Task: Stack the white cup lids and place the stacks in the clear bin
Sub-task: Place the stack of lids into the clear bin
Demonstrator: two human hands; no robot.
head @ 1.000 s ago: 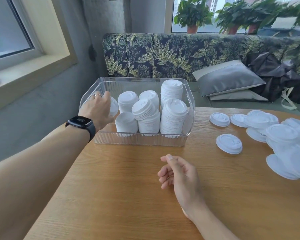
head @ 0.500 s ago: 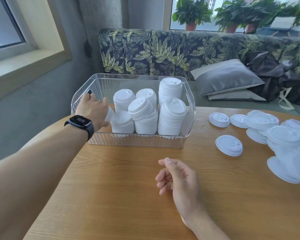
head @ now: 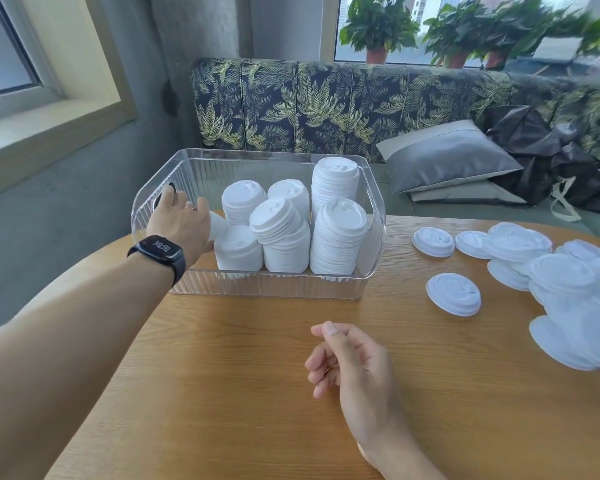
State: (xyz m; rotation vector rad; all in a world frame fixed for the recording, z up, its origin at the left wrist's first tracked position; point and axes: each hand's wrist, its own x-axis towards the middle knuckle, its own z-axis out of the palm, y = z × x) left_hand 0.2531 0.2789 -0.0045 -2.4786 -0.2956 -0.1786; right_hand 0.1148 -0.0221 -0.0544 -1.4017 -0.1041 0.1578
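Ribbed clear bin [head: 278, 289] holds domed white lid stacks [head: 336, 237]; left hand [head: 181, 223] inside, grip unclear; right hand [head: 354, 368] loosely curled, empty, at six o'clock on wood-grain table [head: 222, 393].

A wooden table [head: 243, 393] with a light oak grain and a rounded edge at 9 o'clock carries everything. Toward 12 o'clock a clear ribbed bin [head: 274, 289] stands directly on the tabletop, its near wall facing the viewer. At 2 o'clock two single white lids [head: 433, 241] lie flat, side by side and just apart. Nearer the centre, at about 3 o'clock, one lone lid [head: 453, 294] rests by itself, apart from the others. Along the edge from 2 to 4 o'clock a loose heap of overlapping lids [head: 568, 306] spreads across the wood and runs out of view.
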